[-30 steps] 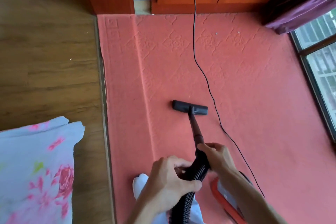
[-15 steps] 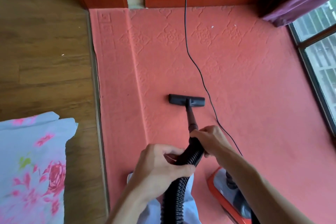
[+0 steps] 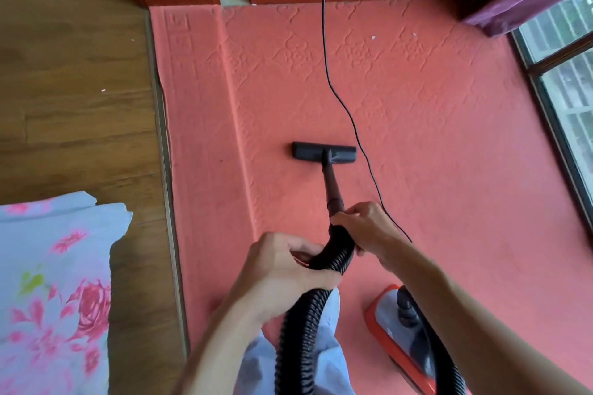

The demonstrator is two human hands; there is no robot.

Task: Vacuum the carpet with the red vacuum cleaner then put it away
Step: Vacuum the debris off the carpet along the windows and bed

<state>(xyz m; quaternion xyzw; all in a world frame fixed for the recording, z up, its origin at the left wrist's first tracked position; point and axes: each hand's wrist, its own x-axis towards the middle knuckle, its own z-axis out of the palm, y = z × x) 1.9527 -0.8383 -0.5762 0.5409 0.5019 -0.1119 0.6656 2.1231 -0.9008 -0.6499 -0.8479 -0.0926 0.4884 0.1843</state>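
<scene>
Vacuum wand points straight away from the person, with its floor head crosswise on the carpet centre. Left hand grips the ribbed hose; right hand grips the wand joint.

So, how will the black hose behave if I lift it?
The hose is ribbed and already curved, so it probably bends and sags. The ribs likely keep it from slipping. Pulling may drag the vacuum.
</scene>
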